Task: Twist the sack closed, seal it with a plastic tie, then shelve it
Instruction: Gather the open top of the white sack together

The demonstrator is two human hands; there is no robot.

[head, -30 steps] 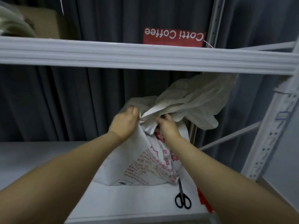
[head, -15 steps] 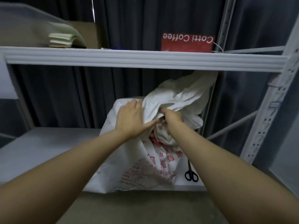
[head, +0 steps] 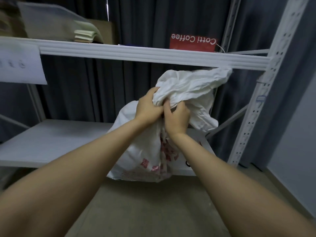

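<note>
Head-camera view, looking forward and slightly down along two bare forearms toward a white metal shelving unit [head: 253, 106] backed by a dark curtain. A white woven sack [head: 145, 151] with red printing stood on the lower shelf board [head: 56, 139], near its right end and front edge. The left hand [head: 148, 106] and right hand [head: 177, 117] were pressed together at the sack's neck, both curled tight around the gathered fabric, knuckles touching. Half a second before, the hands had sat slightly apart with the left palm flatter on the sack; at this moment they had closed in on one bunched point, and the loose sack top [head: 191, 82] had swung up and rightward, nearly brushing the underside of the upper shelf beam [head: 153, 55]. That suggested the neck was gathered and the twisting underway, though not yet tight. No plastic tie was visible, so sealing appeared still to come. The scissors seen earlier were almost wholly hidden behind the right forearm. A red Cotti Coffee bag [head: 193, 43] sat on the upper shelf.
</note>
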